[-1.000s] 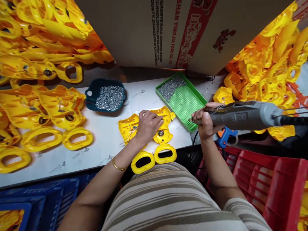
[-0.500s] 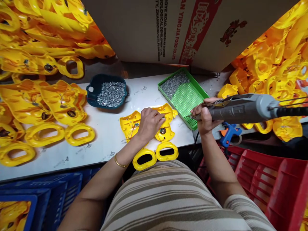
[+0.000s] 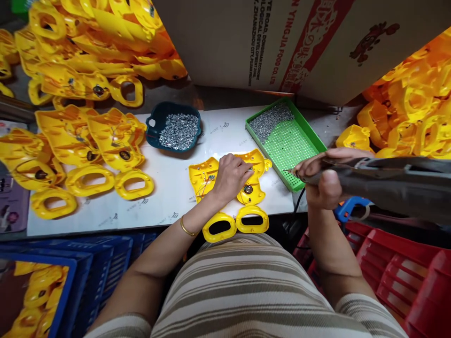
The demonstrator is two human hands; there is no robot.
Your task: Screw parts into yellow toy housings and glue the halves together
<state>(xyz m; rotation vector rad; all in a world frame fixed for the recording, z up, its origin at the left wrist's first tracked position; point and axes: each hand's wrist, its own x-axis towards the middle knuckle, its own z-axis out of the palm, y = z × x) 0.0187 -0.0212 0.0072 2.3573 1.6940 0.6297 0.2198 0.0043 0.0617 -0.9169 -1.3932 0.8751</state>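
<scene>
My left hand [image 3: 229, 177] is over the middle of an open yellow plastic shell [image 3: 259, 162], its fingers bent together at the right half. What they pinch, if anything, is too small to make out. Wires show in the shell's left half, and a round speaker [image 3: 248, 189] sits in the right half. Two yellow oval rings [image 3: 252, 219] lie at its near side. My right hand [image 3: 326, 180] is wrapped round a grey power screwdriver [image 3: 384, 183], whose tip points left over the near end of a green tray [image 3: 310, 129] with small screws [image 3: 271, 119].
A dark teal bowl [image 3: 153, 136] of metal screws stands left of the tray. More yellow shells [image 3: 116, 138] lie at left, with piles at both sides. Behind stands a large carton [image 3: 225, 47]. Blue crates [image 3: 105, 263], red crates [image 3: 398, 272] and a blue glue gun [image 3: 348, 209] are nearer.
The view has turned left, so the scene sits further right. The screwdriver's body looks larger and nearer the camera. My left hand stays at the same part of the shell.
</scene>
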